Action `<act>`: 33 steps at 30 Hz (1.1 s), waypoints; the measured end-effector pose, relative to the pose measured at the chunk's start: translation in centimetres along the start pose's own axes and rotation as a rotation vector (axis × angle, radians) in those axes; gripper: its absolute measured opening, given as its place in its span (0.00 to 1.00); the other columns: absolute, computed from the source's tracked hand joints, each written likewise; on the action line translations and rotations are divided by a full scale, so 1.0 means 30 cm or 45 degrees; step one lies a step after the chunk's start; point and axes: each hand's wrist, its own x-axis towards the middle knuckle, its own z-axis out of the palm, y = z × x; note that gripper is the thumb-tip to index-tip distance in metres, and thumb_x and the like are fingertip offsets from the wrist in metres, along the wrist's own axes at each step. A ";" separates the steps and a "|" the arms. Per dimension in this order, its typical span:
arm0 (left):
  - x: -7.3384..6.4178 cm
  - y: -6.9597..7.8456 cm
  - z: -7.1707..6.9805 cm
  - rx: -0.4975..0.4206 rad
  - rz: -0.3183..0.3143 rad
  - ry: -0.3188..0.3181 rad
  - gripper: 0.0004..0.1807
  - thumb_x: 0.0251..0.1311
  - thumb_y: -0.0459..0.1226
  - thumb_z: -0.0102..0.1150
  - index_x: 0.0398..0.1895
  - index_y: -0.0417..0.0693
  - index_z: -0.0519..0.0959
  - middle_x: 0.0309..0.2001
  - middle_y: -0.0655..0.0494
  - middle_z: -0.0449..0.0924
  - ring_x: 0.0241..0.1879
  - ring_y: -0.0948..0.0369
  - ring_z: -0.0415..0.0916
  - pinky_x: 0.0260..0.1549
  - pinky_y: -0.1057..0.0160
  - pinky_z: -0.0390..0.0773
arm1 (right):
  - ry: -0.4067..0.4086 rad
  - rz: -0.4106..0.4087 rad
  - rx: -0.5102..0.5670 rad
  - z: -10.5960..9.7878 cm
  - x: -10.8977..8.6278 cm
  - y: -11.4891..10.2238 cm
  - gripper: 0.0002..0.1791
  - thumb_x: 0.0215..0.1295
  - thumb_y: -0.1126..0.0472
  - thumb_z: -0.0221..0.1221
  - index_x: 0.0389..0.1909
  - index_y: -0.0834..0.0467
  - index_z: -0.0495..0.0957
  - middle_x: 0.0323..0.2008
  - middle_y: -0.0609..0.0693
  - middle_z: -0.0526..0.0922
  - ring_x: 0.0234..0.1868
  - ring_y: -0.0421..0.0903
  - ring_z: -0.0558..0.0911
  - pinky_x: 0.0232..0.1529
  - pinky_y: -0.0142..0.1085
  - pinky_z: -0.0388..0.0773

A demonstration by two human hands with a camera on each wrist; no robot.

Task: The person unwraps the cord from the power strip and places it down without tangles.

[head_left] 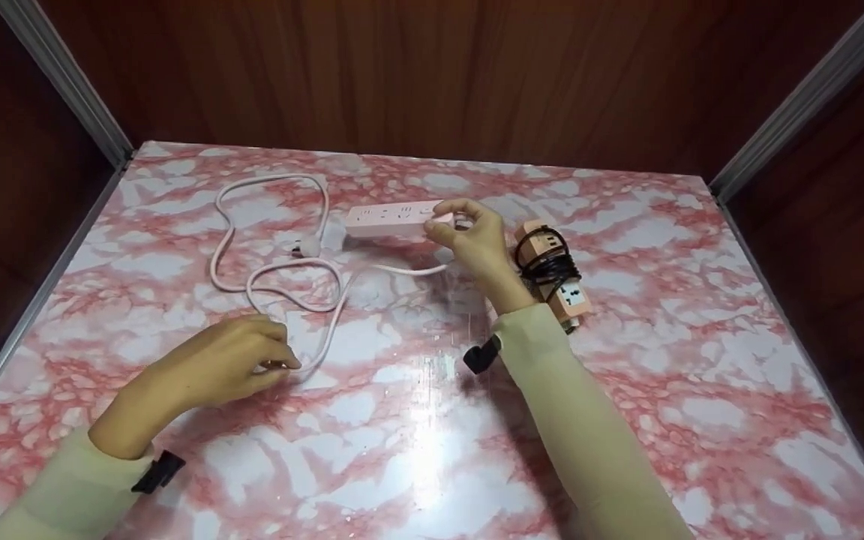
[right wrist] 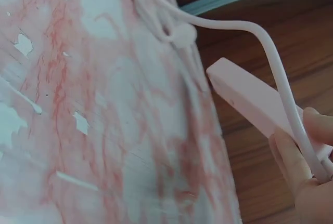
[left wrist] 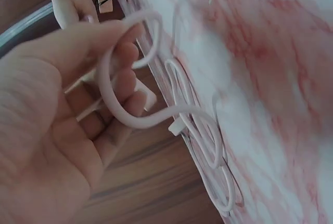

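Observation:
My right hand (head_left: 477, 236) grips the right end of a pink power strip (head_left: 383, 220), thumb on the near side and fingers over the top. In the right wrist view the strip (right wrist: 250, 94) tilts, with its cord (right wrist: 276, 60) running from the held end. At the front left my left hand (head_left: 233, 356) pinches the pale pink cord (head_left: 331, 330) between thumb and fingers. A loop of that cord (left wrist: 112, 99) curves in front of the fingers in the left wrist view. Loose coils lead to a plug (head_left: 308, 246) lying left of the strip.
To the right of my right hand lies an orange power strip (head_left: 533, 232) wrapped in a bundled black cord (head_left: 552, 266). The red-and-white marbled table (head_left: 664, 420) is bounded by a brown wood-grain panel (head_left: 402, 75) at the back and metal-edged panels at the sides.

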 end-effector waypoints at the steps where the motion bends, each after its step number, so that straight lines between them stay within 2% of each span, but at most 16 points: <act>1: 0.000 0.003 0.006 0.021 0.017 0.004 0.04 0.62 0.32 0.74 0.38 0.48 0.93 0.31 0.61 0.80 0.33 0.63 0.75 0.37 0.57 0.80 | -0.008 0.003 0.000 0.011 0.006 0.007 0.09 0.61 0.73 0.73 0.40 0.61 0.86 0.41 0.55 0.84 0.34 0.44 0.88 0.34 0.31 0.84; 5: -0.003 0.021 0.024 0.053 0.022 0.001 0.02 0.62 0.32 0.75 0.36 0.48 0.92 0.29 0.61 0.77 0.30 0.63 0.73 0.34 0.60 0.79 | -0.026 0.019 0.012 0.048 0.032 0.035 0.09 0.61 0.75 0.71 0.39 0.62 0.86 0.37 0.54 0.85 0.32 0.42 0.86 0.34 0.33 0.85; 9: -0.007 0.037 0.031 0.049 -0.046 0.010 0.05 0.60 0.32 0.77 0.36 0.51 0.90 0.29 0.62 0.77 0.30 0.65 0.71 0.32 0.61 0.78 | -0.019 0.043 -0.051 0.069 0.059 0.052 0.08 0.61 0.74 0.72 0.38 0.60 0.86 0.35 0.51 0.82 0.31 0.39 0.82 0.32 0.31 0.81; 13: -0.014 0.049 0.034 0.023 -0.065 0.011 0.05 0.61 0.32 0.76 0.35 0.52 0.89 0.29 0.63 0.76 0.30 0.66 0.70 0.31 0.61 0.77 | -0.036 0.074 -0.202 0.082 0.079 0.051 0.08 0.63 0.70 0.74 0.39 0.59 0.86 0.39 0.52 0.82 0.33 0.41 0.79 0.32 0.30 0.76; 17: -0.023 0.057 0.036 -0.017 -0.042 -0.014 0.06 0.63 0.29 0.70 0.38 0.50 0.91 0.30 0.63 0.79 0.32 0.64 0.73 0.35 0.59 0.79 | -0.105 0.098 -0.413 0.097 0.096 0.052 0.07 0.64 0.65 0.75 0.40 0.55 0.87 0.47 0.50 0.85 0.42 0.43 0.78 0.42 0.31 0.76; 20: -0.029 0.058 0.037 -0.037 -0.039 -0.029 0.09 0.64 0.29 0.69 0.42 0.49 0.92 0.33 0.62 0.82 0.35 0.62 0.77 0.40 0.56 0.81 | -0.178 0.051 -0.591 0.106 0.104 0.059 0.07 0.65 0.64 0.74 0.42 0.55 0.87 0.48 0.49 0.85 0.46 0.42 0.76 0.48 0.32 0.73; 23: -0.035 0.056 0.037 -0.048 -0.042 -0.036 0.09 0.66 0.30 0.69 0.45 0.50 0.92 0.34 0.62 0.83 0.37 0.62 0.77 0.42 0.55 0.81 | -0.237 -0.005 -0.709 0.112 0.107 0.071 0.08 0.66 0.65 0.73 0.45 0.57 0.87 0.44 0.50 0.82 0.39 0.43 0.73 0.43 0.34 0.70; 26: -0.042 0.051 0.041 -0.067 -0.051 -0.036 0.09 0.67 0.31 0.70 0.47 0.51 0.92 0.35 0.62 0.84 0.38 0.62 0.76 0.42 0.55 0.80 | -0.258 -0.018 -0.756 0.120 0.111 0.084 0.12 0.66 0.67 0.72 0.49 0.59 0.86 0.43 0.52 0.81 0.35 0.43 0.71 0.40 0.33 0.68; 33: -0.046 0.038 0.051 -0.027 -0.074 0.035 0.08 0.67 0.34 0.71 0.47 0.52 0.92 0.39 0.61 0.89 0.43 0.59 0.76 0.47 0.52 0.77 | -0.272 0.026 -0.868 0.145 0.132 0.101 0.25 0.69 0.64 0.70 0.66 0.59 0.80 0.54 0.57 0.84 0.44 0.47 0.76 0.50 0.37 0.73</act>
